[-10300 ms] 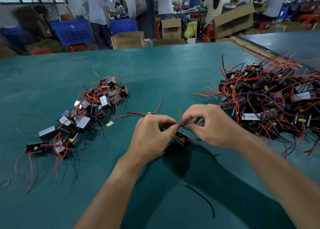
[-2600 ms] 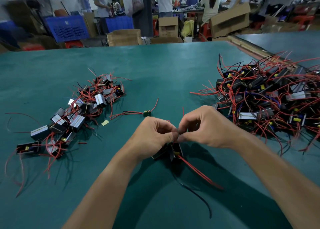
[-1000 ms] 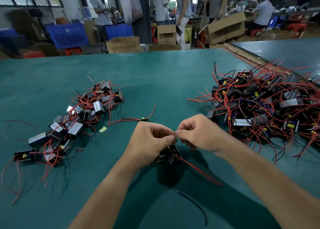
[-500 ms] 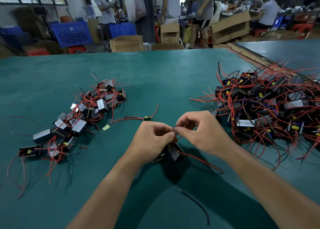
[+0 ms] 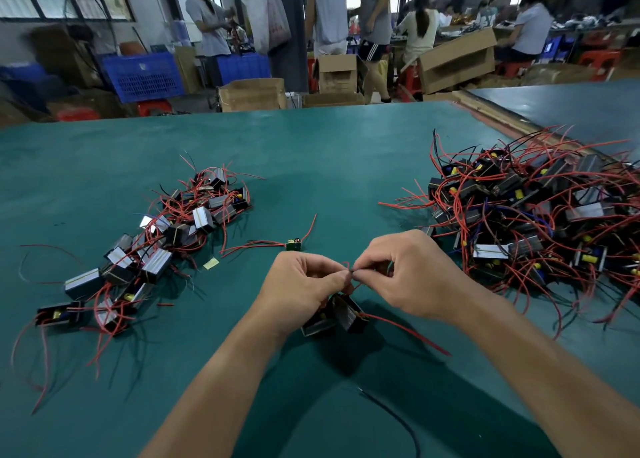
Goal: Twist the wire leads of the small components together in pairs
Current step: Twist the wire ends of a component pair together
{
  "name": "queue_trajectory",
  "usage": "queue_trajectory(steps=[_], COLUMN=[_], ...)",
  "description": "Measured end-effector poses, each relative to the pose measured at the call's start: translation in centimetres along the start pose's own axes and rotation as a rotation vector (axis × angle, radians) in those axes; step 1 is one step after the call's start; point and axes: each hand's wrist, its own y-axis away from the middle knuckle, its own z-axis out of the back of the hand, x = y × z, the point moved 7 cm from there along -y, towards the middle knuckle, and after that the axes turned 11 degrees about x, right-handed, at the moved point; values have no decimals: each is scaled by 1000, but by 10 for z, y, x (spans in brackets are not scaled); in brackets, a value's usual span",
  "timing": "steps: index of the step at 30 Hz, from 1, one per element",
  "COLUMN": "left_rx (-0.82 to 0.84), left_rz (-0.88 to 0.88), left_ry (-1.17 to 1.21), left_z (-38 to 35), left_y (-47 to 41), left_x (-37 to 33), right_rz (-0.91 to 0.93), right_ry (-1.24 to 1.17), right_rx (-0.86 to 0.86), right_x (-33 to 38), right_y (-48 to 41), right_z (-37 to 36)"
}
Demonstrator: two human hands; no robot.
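– While your left hand (image 5: 304, 288) and right hand (image 5: 412, 277) meet at lower centre, where are the two components (image 5: 343, 315)?
– Just beneath your fingertips, partly hidden behind your left hand, over the green table (image 5: 311, 152).
– And your grip?
– Both hands are curled. Each thumb and forefinger pinches the wire leads (image 5: 350, 270) between them, and your fingertips nearly touch.

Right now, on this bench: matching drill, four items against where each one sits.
1. larger component pile
2. small green board
3. loose black wire
4. wire leads

A. pinched between left hand and right hand
B. right side of the table
C. nearest the person
D. just beyond the left hand

Pairs: 1-B, 2-D, 3-C, 4-A
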Motion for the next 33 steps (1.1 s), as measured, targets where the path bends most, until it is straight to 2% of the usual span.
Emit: queue_trajectory(steps=[4, 6, 9, 11, 14, 20, 23, 28, 33], left_rx=[-46, -64, -70, -88, -117, -126, -65, -43, -12], left_rz=[-127, -223, -305, -311, -263, -139, -91, -48, -77], left_ry=[-290, -466, -514, -527, -497, -269, -87, -9, -72], left_z=[-4, -9, -12, -11, -6, 1, -1, 1, -1], left_y=[2, 6, 8, 8, 6, 0, 0, 2, 2], left_x=[-12, -20, -24, -23, -18, -9, -8, -5, -6], right_rz=[-182, -317, -452, -434, -333, -144, -34, -34, -71], right_ry=[-25, -216, -557, -574, -429, -216, -111, -87, -198], right_rx=[108, 193, 279, 276, 173, 73, 33, -37, 46], right_x=[-10, -20, -30, -31, -30, -18, -9, -8, -7], right_y=[-2, -1, 5, 5, 1, -2, -1, 0, -2], right_z=[-6, -12, -20, -20, -16, -10, -8, -1, -3])
